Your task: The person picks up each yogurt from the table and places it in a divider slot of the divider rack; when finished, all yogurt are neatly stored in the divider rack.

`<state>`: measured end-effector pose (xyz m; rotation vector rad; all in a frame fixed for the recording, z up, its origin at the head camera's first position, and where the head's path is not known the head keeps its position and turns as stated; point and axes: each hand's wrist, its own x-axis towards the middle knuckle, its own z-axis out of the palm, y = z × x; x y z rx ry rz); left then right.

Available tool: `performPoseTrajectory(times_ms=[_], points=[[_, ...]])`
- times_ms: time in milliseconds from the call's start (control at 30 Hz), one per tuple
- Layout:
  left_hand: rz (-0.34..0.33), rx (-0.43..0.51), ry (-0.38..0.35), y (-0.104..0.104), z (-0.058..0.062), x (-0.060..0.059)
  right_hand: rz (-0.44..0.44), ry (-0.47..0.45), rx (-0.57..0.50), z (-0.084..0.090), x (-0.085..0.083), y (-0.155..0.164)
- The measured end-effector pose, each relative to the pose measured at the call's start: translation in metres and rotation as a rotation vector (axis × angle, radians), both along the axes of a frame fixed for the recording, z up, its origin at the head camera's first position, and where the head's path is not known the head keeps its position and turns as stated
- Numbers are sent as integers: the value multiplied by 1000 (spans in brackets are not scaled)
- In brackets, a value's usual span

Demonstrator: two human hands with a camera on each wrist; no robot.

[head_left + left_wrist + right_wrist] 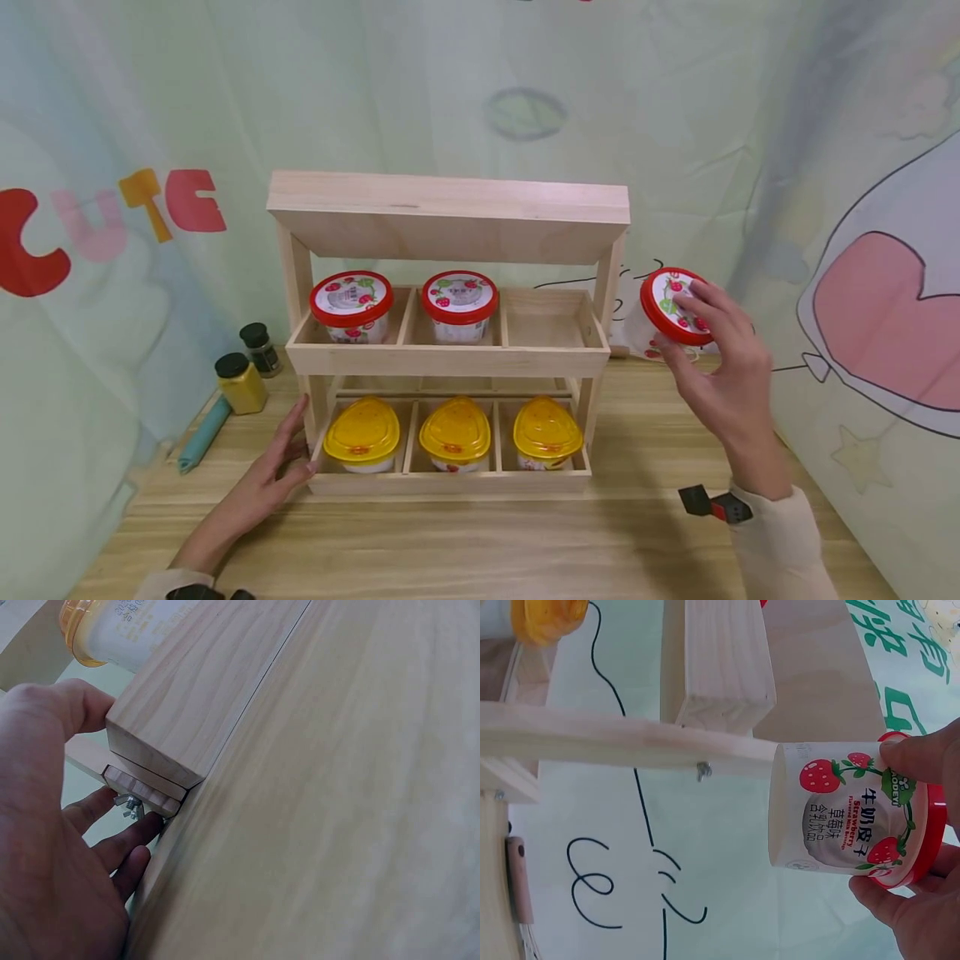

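Observation:
A two-tier wooden rack [450, 362] stands on the table. My left hand [273, 471] touches its lower left corner, thumb at the tray's end and fingers extended along the side near a wing nut [132, 805]. Right of the rack, my right hand [723, 362] holds a red-lidded strawberry cup [847, 810] in the air, tilted, thumb and fingers round its lid. Two similar red-lidded cups, one left [351, 298] and one middle [460, 297], sit in the upper tray; its right compartment [547, 321] holds no cup. Yellow-lidded cups [455, 429] fill the lower tray's three compartments.
Left of the rack are a black-capped jar [260, 348], a yellow jar with a black lid [242, 385] and a teal tube-shaped item [205, 435]. A slanted wooden board [450, 217] tops the rack. Printed curtains [690, 108] hang close behind and at both sides.

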<state>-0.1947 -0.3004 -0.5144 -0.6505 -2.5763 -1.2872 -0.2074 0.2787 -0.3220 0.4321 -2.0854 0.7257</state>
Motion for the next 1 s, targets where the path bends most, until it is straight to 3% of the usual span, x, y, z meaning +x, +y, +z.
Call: performPoseTrajectory(times_ms=[500, 1000], points=[[-6, 16, 14, -3, -1, -1, 162, 24, -12, 11, -15, -42], [23, -40, -3, 0, 3, 1, 241, -90, 42, 8, -37, -73]])
